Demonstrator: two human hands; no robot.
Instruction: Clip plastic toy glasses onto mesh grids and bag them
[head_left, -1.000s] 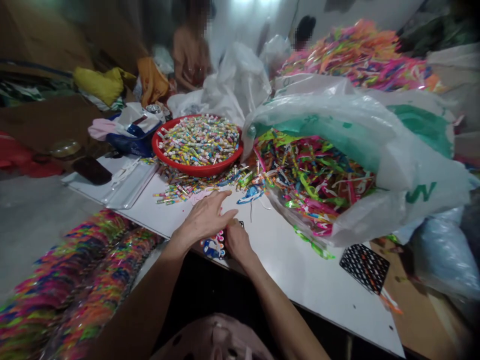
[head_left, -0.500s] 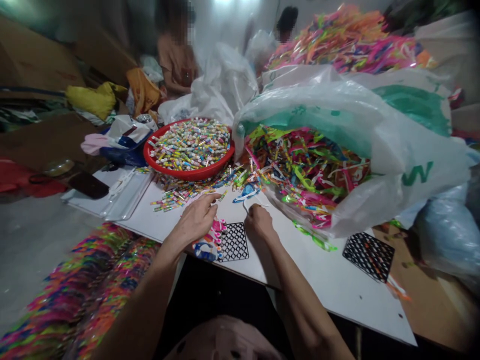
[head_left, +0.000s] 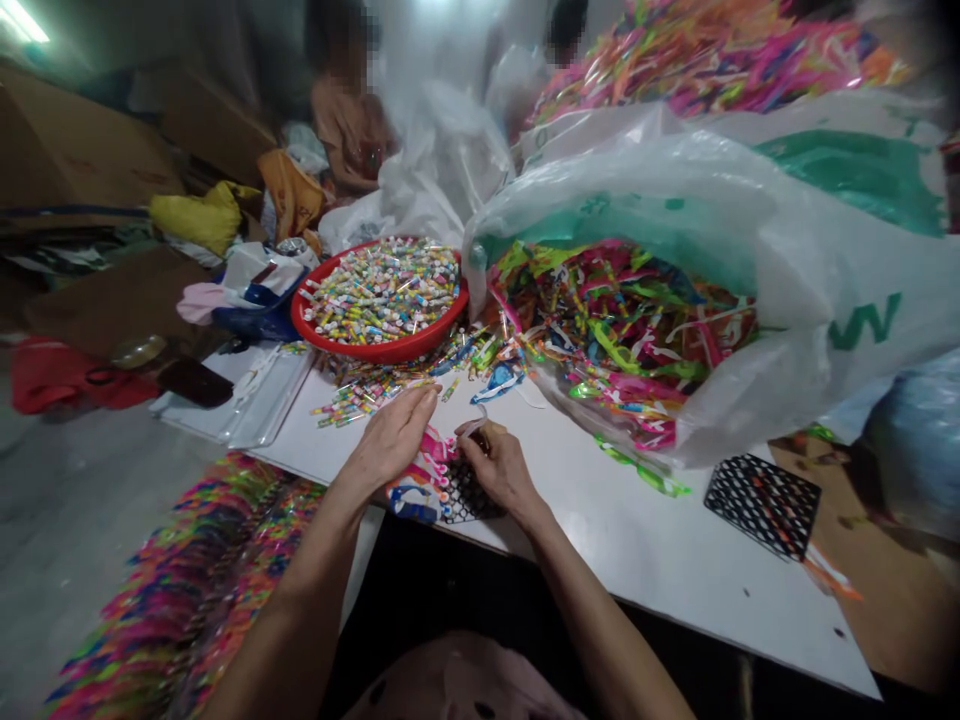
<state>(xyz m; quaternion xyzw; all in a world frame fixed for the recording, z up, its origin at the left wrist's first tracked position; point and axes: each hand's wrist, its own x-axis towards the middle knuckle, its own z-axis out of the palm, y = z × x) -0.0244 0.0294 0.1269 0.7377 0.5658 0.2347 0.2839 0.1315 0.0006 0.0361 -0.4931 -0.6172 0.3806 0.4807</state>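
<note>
My right hand (head_left: 498, 462) is over the black plastic grid (head_left: 466, 498), its fingers pinched on a thin whitish strip (head_left: 472, 424). Part of the grid is hidden beneath that hand. My left hand (head_left: 396, 436) lies just left of it with fingers stretched out, and I see nothing held in it. Pink and white pieces (head_left: 433, 455) and blue and white pieces (head_left: 414, 503) line the grid's left side, close to the left hand. A blue piece with white parts (head_left: 498, 382) rests on the white table (head_left: 585, 520) beyond my hands.
A red basin (head_left: 379, 350) full of small colourful tubes stands behind my left hand, with loose tubes (head_left: 349, 395) before it. To the right lies a big plastic bag (head_left: 787, 330) of bright strips. Another black grid (head_left: 763, 505) is at the right. A person (head_left: 349, 130) sits across.
My right hand has moved left and down, from beside the grid to over it, bringing the whitish strip. My left hand has turned slightly, fingers still extended. The view has shifted a little.
</note>
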